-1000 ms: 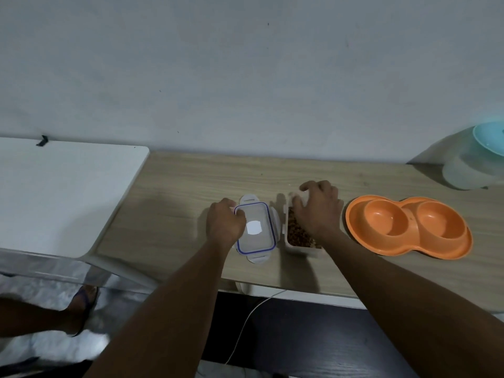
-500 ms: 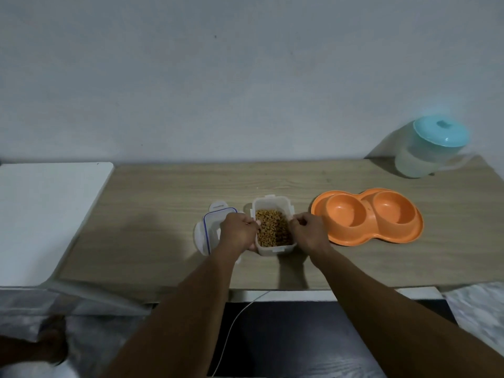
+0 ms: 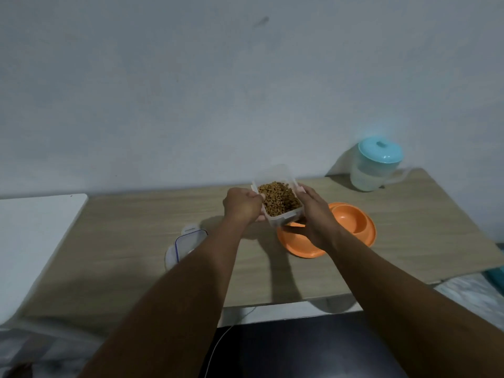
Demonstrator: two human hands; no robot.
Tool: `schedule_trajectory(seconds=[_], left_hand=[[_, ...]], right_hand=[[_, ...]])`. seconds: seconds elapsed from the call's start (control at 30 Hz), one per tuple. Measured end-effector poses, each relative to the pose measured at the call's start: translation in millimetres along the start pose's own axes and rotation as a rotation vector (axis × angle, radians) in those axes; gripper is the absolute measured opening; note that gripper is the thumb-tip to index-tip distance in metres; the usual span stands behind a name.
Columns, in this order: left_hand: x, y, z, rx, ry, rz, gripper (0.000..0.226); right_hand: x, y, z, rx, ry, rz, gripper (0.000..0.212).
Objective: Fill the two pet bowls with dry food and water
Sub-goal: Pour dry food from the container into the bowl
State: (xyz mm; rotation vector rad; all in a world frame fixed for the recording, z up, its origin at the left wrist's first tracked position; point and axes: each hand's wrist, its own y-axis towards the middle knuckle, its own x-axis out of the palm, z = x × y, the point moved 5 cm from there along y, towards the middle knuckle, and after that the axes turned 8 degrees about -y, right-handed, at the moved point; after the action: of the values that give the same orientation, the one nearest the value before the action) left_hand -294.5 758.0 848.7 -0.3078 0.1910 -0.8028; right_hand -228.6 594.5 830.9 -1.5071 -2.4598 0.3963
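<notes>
A clear plastic food container (image 3: 281, 203), filled with brown dry kibble, is held in the air above the left end of the orange double pet bowl (image 3: 351, 222). My left hand (image 3: 241, 205) grips its left side and my right hand (image 3: 316, 214) grips its right side. The bowl's left well is mostly hidden behind the container and my right hand; the right well shows nothing inside. A jug (image 3: 373, 165) with a teal lid and pale liquid stands at the table's far right by the wall.
The container's lid (image 3: 185, 244), clear with a blue seal, lies on the wooden table (image 3: 136, 241) to the left, partly under my left forearm. A white surface (image 3: 35, 236) adjoins the table's left edge. A thin white cable (image 3: 226, 334) hangs below the front edge.
Both hands took hold of the kibble container, lifted it off the table and carried it right, over the orange bowl's left end. The lid stays on the table.
</notes>
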Motion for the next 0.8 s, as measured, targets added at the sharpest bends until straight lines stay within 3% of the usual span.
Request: schedule_trajectory(seconds=[0.3,0.43,0.57,0.67,0.8], left_hand=[[101.2,-26.9,-18.1,-0.031,0.02,-0.154,0.018],[106.2,-19.9,-50.5,0.041,0.221,-0.039,0.02],[93.3,-11.1,-94.5,0.158,0.608,-0.08,0.068],[92.3,-4.8,-119.9,0.278,0.68,-0.186,0.084],[95.3,-8.3,-120.2,0.297,0.729,-0.244,0.103]], right_hand=[[-114.8,-11.0,-5.2,-0.018,-0.058,0.13,0.028],[-156.9,-9.9,3.7,0.026,-0.084,0.167,0.029],[-185.4,-8.3,8.6,0.048,-0.117,0.163,0.02],[-194.1,-6.3,13.4,0.044,-0.147,0.179,0.02],[-194.5,-2.3,19.6,0.006,-0.191,0.229,0.021]])
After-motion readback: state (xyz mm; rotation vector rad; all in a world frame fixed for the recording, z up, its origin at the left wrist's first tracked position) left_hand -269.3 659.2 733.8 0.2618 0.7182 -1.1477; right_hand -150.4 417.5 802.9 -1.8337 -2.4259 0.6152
